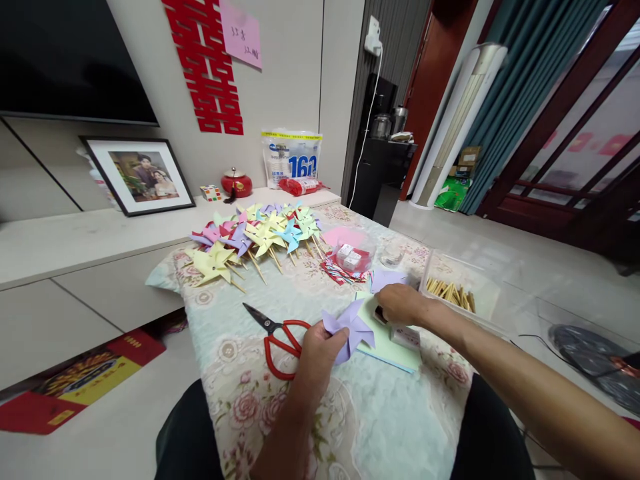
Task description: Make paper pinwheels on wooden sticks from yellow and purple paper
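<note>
A purple paper pinwheel [349,329] is pinched between the thumb and fingers of my left hand [324,347]. My right hand [397,305] reaches down to a small dark-looking box by the stack of pale green paper [383,343]; its fingertips are bent together and partly hidden, so what they grip cannot be made out. A small white box [406,337] lies on the paper below my right wrist. Red-handled scissors [280,337] rest left of my left hand. Purple paper [387,280] lies just beyond my right hand.
Several finished pinwheels [265,233] on sticks are heaped at the table's far left. Beyond the paper sit red-wrapped white boxes [350,257] and striped twist ties [343,272]. A clear bin at the right holds short wooden sticks [450,293]. The tablecloth [240,400] is floral.
</note>
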### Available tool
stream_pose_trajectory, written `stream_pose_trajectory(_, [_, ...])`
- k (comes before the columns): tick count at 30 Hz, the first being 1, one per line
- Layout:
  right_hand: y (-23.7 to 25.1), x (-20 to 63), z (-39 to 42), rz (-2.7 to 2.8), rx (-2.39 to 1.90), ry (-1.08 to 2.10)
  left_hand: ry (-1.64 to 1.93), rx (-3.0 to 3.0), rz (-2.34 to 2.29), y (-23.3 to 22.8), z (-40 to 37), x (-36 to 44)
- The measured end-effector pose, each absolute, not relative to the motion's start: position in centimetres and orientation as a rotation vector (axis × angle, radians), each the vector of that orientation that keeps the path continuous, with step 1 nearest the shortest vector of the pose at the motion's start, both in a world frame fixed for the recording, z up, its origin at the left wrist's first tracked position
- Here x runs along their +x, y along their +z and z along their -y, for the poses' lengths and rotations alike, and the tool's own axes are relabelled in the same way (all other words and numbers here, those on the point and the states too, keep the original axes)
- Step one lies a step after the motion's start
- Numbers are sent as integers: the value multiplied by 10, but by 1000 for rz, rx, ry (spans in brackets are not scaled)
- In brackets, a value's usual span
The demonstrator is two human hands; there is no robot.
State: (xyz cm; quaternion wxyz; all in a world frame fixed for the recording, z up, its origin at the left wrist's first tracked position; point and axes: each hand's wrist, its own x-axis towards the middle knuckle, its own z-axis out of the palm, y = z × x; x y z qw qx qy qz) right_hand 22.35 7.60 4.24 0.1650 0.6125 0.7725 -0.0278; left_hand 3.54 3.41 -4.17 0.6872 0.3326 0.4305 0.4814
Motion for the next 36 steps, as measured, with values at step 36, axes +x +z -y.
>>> stream_pose_trajectory(36, [4,165,28,-2414,1913,-346,1304,534,-851,-38,-37,33])
